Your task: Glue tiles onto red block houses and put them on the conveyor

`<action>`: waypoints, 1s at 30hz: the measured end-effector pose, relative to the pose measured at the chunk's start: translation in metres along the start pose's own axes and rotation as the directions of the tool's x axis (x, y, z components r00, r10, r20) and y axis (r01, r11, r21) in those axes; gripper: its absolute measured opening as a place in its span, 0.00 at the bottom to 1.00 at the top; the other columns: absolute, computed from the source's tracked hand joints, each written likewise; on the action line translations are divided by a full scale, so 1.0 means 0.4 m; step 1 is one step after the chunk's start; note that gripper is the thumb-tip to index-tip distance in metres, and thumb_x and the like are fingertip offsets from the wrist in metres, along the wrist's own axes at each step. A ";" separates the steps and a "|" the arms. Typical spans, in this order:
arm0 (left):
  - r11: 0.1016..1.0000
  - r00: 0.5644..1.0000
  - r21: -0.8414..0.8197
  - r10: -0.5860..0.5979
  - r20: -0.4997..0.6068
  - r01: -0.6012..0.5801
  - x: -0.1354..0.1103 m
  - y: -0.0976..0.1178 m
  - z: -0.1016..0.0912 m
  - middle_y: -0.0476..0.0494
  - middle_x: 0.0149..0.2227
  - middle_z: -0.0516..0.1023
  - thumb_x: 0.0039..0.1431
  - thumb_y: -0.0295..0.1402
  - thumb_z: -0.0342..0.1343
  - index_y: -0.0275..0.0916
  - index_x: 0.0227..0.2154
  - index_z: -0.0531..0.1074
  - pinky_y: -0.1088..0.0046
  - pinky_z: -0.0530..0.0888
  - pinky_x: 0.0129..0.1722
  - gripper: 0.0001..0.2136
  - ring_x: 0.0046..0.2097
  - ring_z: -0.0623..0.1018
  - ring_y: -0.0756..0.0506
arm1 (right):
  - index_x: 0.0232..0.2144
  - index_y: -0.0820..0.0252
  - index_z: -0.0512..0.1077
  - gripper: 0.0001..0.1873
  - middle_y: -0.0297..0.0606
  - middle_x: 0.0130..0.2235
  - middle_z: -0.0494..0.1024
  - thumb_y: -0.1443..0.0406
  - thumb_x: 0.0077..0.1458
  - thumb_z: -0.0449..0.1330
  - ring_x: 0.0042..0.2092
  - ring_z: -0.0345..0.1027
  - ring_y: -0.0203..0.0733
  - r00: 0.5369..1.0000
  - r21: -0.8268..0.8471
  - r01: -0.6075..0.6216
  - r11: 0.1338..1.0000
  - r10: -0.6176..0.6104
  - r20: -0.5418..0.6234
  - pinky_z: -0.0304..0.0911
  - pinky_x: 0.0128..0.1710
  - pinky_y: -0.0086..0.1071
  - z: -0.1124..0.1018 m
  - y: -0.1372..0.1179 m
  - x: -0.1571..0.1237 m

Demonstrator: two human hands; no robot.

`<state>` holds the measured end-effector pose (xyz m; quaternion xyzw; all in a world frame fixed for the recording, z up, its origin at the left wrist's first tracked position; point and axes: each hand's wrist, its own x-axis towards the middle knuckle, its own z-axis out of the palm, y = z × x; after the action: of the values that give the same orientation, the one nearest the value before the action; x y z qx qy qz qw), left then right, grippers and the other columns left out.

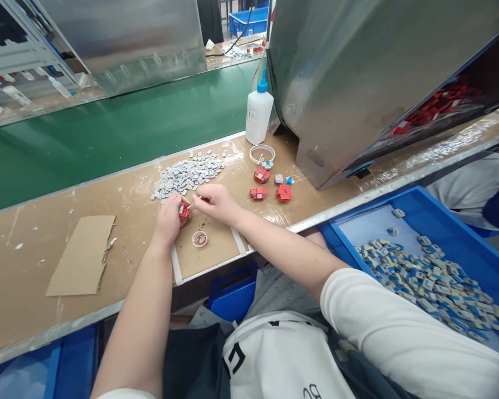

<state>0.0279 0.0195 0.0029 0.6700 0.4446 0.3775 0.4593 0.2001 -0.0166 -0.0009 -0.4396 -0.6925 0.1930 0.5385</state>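
My left hand [169,217] is closed around a small red part [184,211] over the brown worktop [33,249]. My right hand [215,200] pinches a thin pale stick [191,204] whose tip touches that red part. Just beyond both hands lies a heap of small grey pieces [189,174]. A small round cap with glue [199,239] sits on a taped cardboard square right under my hands. Three more red parts [259,193] lie to the right, next to a few grey and blue bits.
A white glue bottle with a blue nozzle [258,113] and a tape ring [261,153] stand behind. A cardboard scrap [83,255] lies at left. The green conveyor belt [108,133] runs beyond. A metal hopper [357,83] rises at right above a blue bin of parts [432,277].
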 end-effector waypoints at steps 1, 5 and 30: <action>1.000 1.000 -0.002 -0.014 0.002 0.014 0.001 -0.001 -0.001 0.49 0.23 0.69 0.65 0.36 0.47 0.39 0.28 0.71 0.75 0.64 0.22 0.13 0.24 0.67 0.48 | 0.21 0.56 0.49 0.21 0.26 0.23 0.52 0.62 0.64 0.52 0.27 0.47 0.33 1.000 -0.007 -0.007 1.000 0.007 -0.007 0.45 0.30 0.31 -0.001 -0.001 0.000; 1.000 1.000 0.005 -0.029 0.003 0.029 0.003 -0.002 -0.002 0.49 0.23 0.69 0.64 0.37 0.47 0.40 0.28 0.70 0.74 0.64 0.22 0.12 0.24 0.68 0.48 | 0.22 0.55 0.48 0.22 0.27 0.24 0.51 0.61 0.66 0.52 0.28 0.48 0.33 1.000 -0.018 -0.001 1.000 0.000 -0.012 0.46 0.31 0.32 -0.001 -0.006 0.000; 0.981 0.995 -0.171 -0.096 -0.005 0.093 0.007 0.003 -0.004 0.49 0.21 0.69 0.62 0.38 0.51 0.39 0.26 0.71 0.76 0.56 0.17 0.12 0.20 0.64 0.50 | 0.23 0.55 0.47 0.23 0.29 0.24 0.55 0.59 0.70 0.49 0.30 0.51 0.35 0.998 -0.070 0.036 0.997 -0.032 0.054 0.48 0.33 0.31 0.002 -0.012 -0.002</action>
<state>0.0277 0.0223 0.0047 0.6039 0.4451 0.3963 0.5293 0.1975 -0.0196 0.0019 -0.4415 -0.7202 0.1704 0.5073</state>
